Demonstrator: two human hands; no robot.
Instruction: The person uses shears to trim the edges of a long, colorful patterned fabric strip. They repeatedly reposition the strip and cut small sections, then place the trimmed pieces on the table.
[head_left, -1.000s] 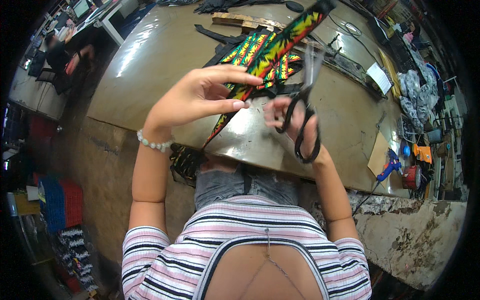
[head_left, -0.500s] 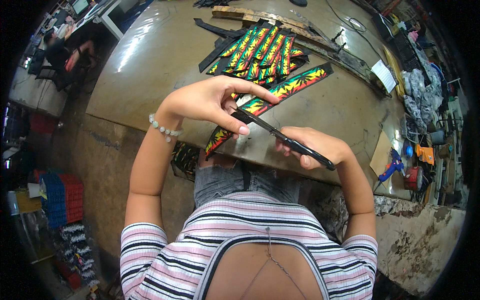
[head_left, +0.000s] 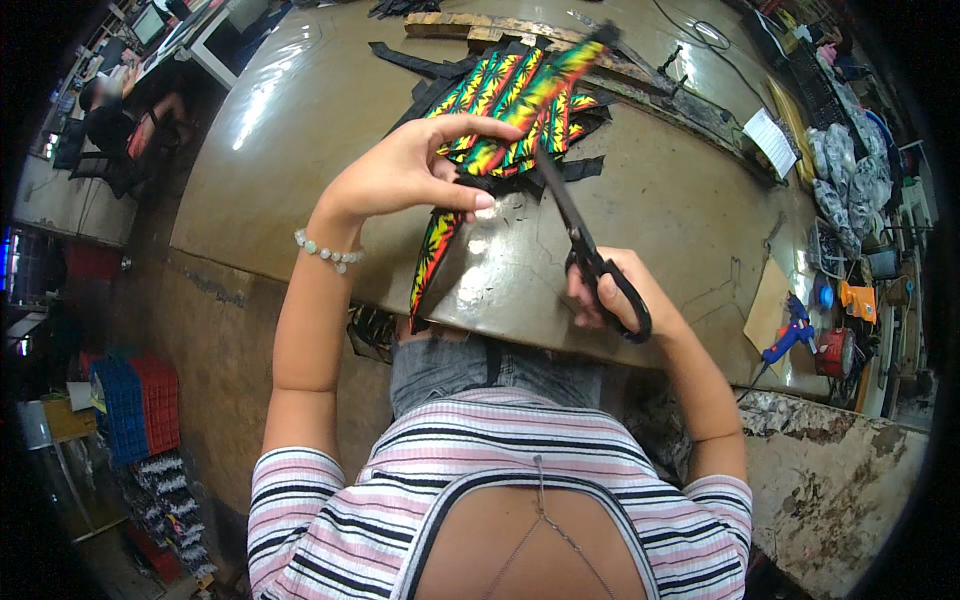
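Note:
My left hand (head_left: 400, 170), with a beaded bracelet at its wrist, is closed around a patterned fabric strip (head_left: 434, 262). That strip hangs down over the table's front edge, its upper part hidden by my fingers. A second strip (head_left: 550, 85), blurred by motion, slants up and away from my index fingertip over a pile. The pile of similar black-edged strips (head_left: 470, 92), green, yellow and red with dark leaf shapes, lies just beyond. My right hand (head_left: 612, 290) grips black-handled scissors (head_left: 570, 215), blades slightly apart and pointing away, tips close to the blurred strip.
The shiny brown table (head_left: 660, 220) spreads under my hands. A long wooden bar (head_left: 660, 95) lies behind the pile. At the right are a blue glue gun (head_left: 790, 330), a paper sheet (head_left: 770, 140) and plastic-wrapped bundles (head_left: 835, 185). A person (head_left: 110, 120) sits far left.
The scissors have swung from pointing left to pointing away, and moved off the strip near my left thumb. The upper strip has shifted away over the pile, turning steeper.

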